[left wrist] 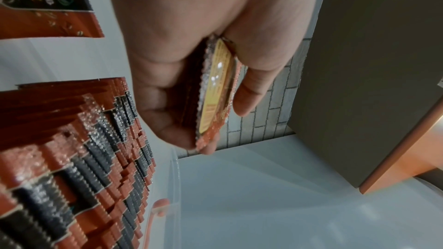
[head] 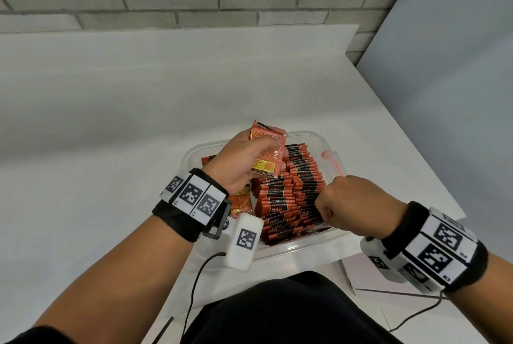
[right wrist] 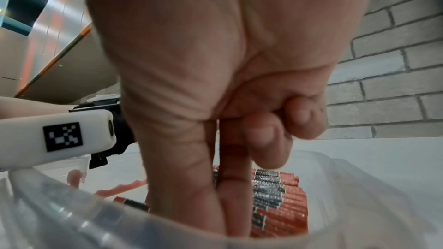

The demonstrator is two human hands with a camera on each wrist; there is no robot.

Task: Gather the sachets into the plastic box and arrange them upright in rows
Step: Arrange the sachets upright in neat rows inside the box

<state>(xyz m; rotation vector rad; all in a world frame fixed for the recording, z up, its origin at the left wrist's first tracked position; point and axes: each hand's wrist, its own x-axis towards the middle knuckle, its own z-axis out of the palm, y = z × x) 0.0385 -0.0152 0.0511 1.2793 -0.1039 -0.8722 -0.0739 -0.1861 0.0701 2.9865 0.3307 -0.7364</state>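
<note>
Hovering left hand [head: 244, 160] gripping sachets [head: 267, 155], right hand [head: 352, 205] curled into the box's [head: 330, 146] rows, grip unclear

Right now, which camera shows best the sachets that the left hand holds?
The head view: the sachets show their printed face in the left hand. The left wrist view shows only their edges. The right wrist view does not show them.

Glossy foil sachets [head: 291, 193] fill a clear, smooth plastic box [head: 324, 146].
</note>
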